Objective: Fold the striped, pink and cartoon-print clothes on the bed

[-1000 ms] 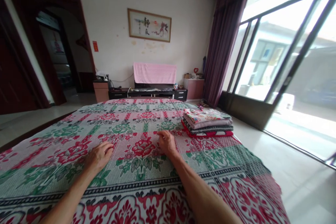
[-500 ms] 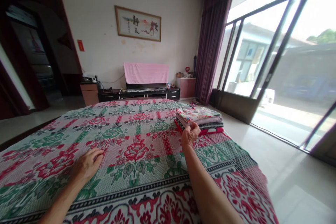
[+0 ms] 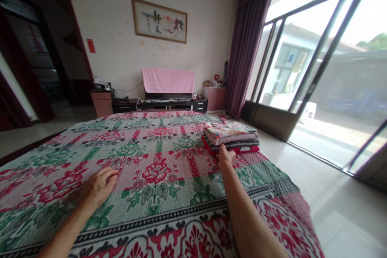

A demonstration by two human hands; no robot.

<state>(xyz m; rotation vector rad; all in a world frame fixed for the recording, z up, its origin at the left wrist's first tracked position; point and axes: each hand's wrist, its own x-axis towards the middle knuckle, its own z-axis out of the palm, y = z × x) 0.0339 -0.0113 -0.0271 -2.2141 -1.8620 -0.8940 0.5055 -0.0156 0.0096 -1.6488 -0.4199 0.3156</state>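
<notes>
A stack of folded cloths (image 3: 231,137) lies at the far right of the flowered bedspread (image 3: 145,187). Its top piece is white with a colourful print; pale pink, black-and-white patterned and red layers show below. My right hand (image 3: 226,156) is at the front edge of this stack, its outstretched fingers touching the lower layers or just short of them; I cannot tell which. My left hand (image 3: 101,183) is palm down over the bedspread at the left, fingers loosely bent, thumb apart, holding nothing.
Beyond the bedspread is a low black cabinet (image 3: 124,107), with a pink cloth (image 3: 168,80) draped over what stands on it. A purple curtain (image 3: 242,48) and glass doors (image 3: 281,68) are on the right, above a pale tiled floor (image 3: 341,205). A doorway is on the left.
My right hand has moved from the stack's left front corner a little right and down, and its thumb now points up. My left hand has barely moved. The view has tilted slightly downward.
</notes>
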